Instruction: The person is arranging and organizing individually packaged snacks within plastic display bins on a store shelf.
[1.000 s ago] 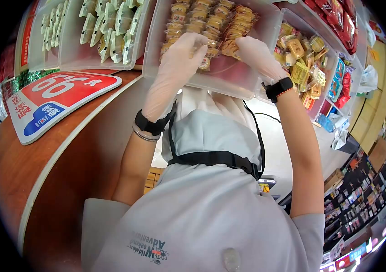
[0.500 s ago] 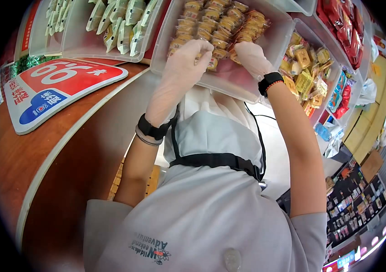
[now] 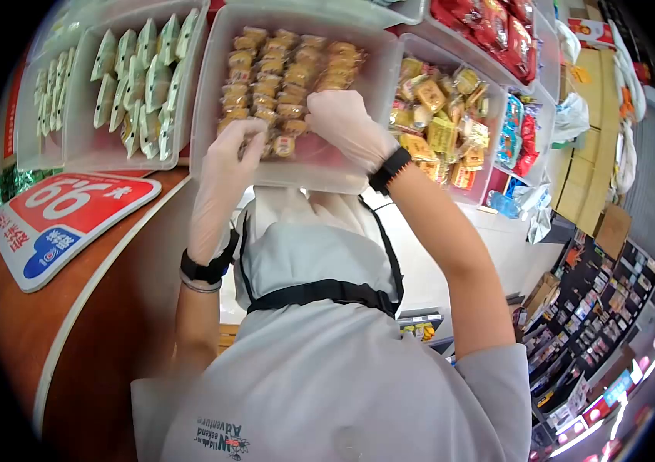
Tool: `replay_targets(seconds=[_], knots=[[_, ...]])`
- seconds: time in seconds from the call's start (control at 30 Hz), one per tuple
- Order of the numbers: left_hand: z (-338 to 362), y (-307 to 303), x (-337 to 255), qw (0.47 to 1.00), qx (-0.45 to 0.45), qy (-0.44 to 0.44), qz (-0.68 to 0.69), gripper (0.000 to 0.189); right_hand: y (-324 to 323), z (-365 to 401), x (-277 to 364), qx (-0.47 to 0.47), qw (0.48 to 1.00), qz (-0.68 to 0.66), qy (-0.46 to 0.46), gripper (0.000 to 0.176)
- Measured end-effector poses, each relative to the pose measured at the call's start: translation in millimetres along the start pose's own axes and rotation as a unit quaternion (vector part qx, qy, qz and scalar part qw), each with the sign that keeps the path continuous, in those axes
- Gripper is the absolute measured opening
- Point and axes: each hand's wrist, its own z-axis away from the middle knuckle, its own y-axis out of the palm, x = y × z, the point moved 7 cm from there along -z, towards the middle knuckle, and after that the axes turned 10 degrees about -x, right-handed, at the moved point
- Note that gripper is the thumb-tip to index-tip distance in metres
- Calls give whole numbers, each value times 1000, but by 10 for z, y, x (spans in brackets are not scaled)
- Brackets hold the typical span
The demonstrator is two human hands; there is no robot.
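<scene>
Rows of small round golden pastries [image 3: 267, 86] in clear wrappers stand in a translucent plastic bin [image 3: 327, 175]. Both of my hands wear thin clear gloves and reach over its near side. My left hand [image 3: 223, 163] is at the front left of the rows, thumb and fingers curled together around a wrapped pastry that is mostly covered. A single wrapped pastry [image 3: 284, 146] lies just right of these fingers. My right hand [image 3: 349, 127] is at the near end of the right-hand row, fingers bent down; whatever they hold is hidden beneath the hand.
Left is a bin with pale green packets [image 3: 143, 85]; right, a bin of mixed yellow snacks [image 3: 441, 123]. Red packets [image 3: 489, 31] fill another bin behind. A red, white and blue price sign [image 3: 73, 219] lies on the brown counter [image 3: 104, 323], whose curved edge runs close to my left arm.
The view has shifted, so the bins sit further left and lower. My left hand has moved left along the pastries' front; my right hand has moved inward from the right-hand row's outer edge.
</scene>
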Motion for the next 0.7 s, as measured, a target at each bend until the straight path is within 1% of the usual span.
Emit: replay_targets(seconds=[0.07, 0.1, 0.13, 0.17, 0.23, 0.27, 0.3, 0.37, 0.4, 0.47, 0.5, 0.57, 0.6, 0.7], knots=[[10, -1, -50, 1000, 2, 9, -9, 17, -396, 87, -164, -26, 989, -119, 85, 22], [10, -1, -59, 1000, 1, 11, -22, 17, -552, 202, -245, -33, 989, -114, 88, 22], [7, 8, -40, 1000, 5, 7, -27, 17, -761, 359, -440, -88, 975, -138, 152, 23], [8, 1, -80, 1000, 4, 14, -26, 17, -927, 514, -679, -143, 953, -162, 214, 24], [10, -3, -94, 999, 18, -22, -45, 17, -940, 921, -1351, -242, 904, -136, 325, 22], [13, 4, -54, 998, 16, 6, -62, 17, -929, 1091, -1640, -248, 883, -127, 378, 24], [7, 7, -94, 998, 15, 12, -64, 17, -908, 1278, -1952, -253, 858, -119, 430, 27], [21, 16, -206, 997, 14, 23, -70, 17, -534, 1576, -2674, -251, 874, -91, 406, 28], [23, 22, -242, 997, 11, 27, -73, 17, -468, 1617, -2832, -255, 873, -94, 405, 28], [47, 38, -327, 995, 7, 27, -95, 17, -262, 1716, -3106, -180, 869, -76, 455, 34], [67, 43, -390, 995, 6, 31, -98, 17, -144, 1741, -3222, -184, 867, -79, 457, 34], [104, 73, -495, 995, 17, 0, -100, 17, 111, 1789, -3427, -152, 860, -111, 475, 40], [120, 90, -527, 995, 11, 19, -100, 16, -46, 1742, -3276, -137, 856, -82, 492, 38], [157, 141, -582, 997, 6, 20, -80, 15, 63, 1704, -3359, -145, 848, -75, 505, 37]])
